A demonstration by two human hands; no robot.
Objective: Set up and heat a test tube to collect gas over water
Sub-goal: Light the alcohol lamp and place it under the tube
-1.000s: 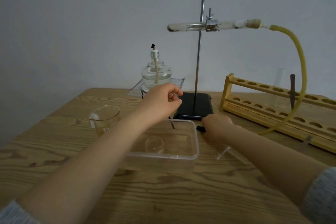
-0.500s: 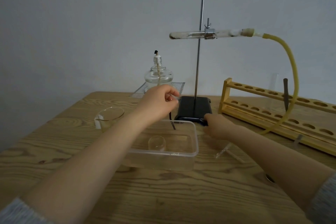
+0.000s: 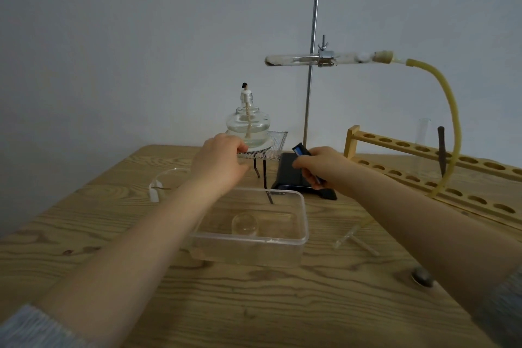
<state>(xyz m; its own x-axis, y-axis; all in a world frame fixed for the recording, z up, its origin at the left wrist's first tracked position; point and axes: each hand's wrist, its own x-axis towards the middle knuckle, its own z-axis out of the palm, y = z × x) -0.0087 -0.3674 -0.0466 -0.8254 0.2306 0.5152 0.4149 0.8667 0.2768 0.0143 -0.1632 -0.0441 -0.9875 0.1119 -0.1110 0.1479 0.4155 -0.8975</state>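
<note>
Nearest lay the clear plastic tub [image 3: 302,223] of water with a small jar [image 3: 244,224] sunk in it, and the glass tip of the hose [image 3: 449,110] rested on the table just beside its right wall, not yet in the water. Beyond the tub, the left hand [image 3: 219,162] gripped the front edge of the wire gauze [image 3: 275,142] under the unlit spirit lamp [image 3: 248,126]. The right hand [image 3: 322,165] was closed round a dark lighter [image 3: 300,149], just right of the gauze. The test tube [image 3: 293,59] lay level in its clamp, long axis left to right, its closed end high above and right of the wick. The lamp probably needed to shift right, over open table beside the stand's black base [image 3: 291,178].
</note>
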